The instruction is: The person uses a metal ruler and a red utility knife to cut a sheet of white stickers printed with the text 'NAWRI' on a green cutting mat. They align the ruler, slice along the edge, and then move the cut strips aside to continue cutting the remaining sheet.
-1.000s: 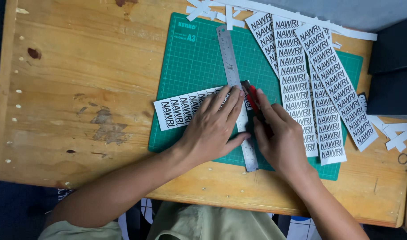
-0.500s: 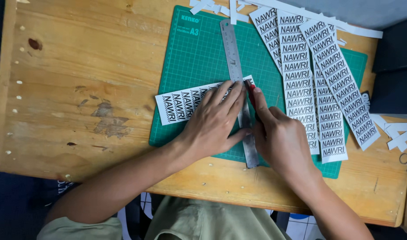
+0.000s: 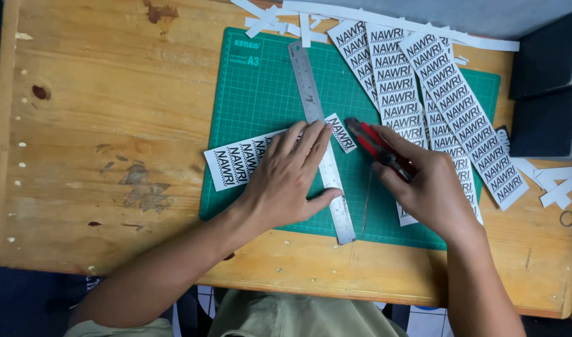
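The left part of the wooden desk (image 3: pixel 80 125) is bare wood up to the green cutting mat (image 3: pixel 261 87). On the mat's left edge lies a printed paper strip (image 3: pixel 236 165). The left hand (image 3: pixel 286 181) presses flat, fingers spread, on this strip and on the steel ruler (image 3: pixel 308 87). Just right of the ruler, the right hand (image 3: pixel 432 187) grips a red utility knife (image 3: pixel 376 146). More printed strips (image 3: pixel 448 93) fill the mat's right side, and black boxes (image 3: pixel 548 87) stand at the desk's right edge.

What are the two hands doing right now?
Left hand: open, fingers spread flat, pressing the metal ruler onto the printed paper strip.
Right hand: closed around the red utility knife.
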